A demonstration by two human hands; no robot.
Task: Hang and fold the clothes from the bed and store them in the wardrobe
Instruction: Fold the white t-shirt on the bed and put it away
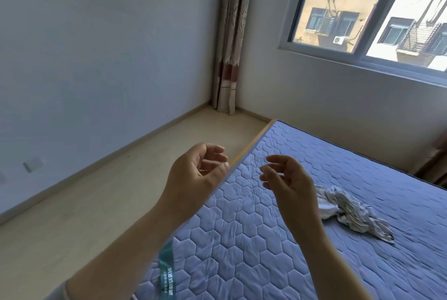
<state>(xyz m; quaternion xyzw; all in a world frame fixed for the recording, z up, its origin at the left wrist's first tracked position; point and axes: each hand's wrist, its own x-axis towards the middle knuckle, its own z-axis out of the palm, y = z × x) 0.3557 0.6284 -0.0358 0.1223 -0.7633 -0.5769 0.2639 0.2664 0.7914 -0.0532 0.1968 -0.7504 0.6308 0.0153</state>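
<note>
Holds both forearms up in front of the view, palms turned toward each other, nothing in either. Shows the left hand (193, 174) over the left edge of the bed (242, 251), its fingers (215, 149) loosely curled and gripping nothing, thumb apart from them. Shows the right hand (287, 180) just beside it, over the quilted blue top of the bed, fingers likewise relaxed, half bent and empty, with a narrow gap between the two hands.

Finds the task's garment, a crumpled white-and-grey striped cloth (348, 212), lying on the bed toward its right side, well in from the left edge and clear of the far edge under the window. Partly hidden behind the right wrist, touched by neither hand. Cannot tell what kind of garment from the bunched folds.

Along the bed's left edge, a pale wooden rail (254, 141). Across the bed near its near-left corner, a green printed label strip (167, 270), partly behind the left forearm. Beyond the left edge, pale floor (96, 203) up to a white wall with a switch plate (32, 164) low down. In the room's far corner, a patterned brown curtain (232, 41) hanging to the floor. Right of it, a sliding window (377, 9) above the bed's far edge, apartment blocks outside. At the bottom-left corner of the view, a bit of light sleeve (54, 293).
</note>
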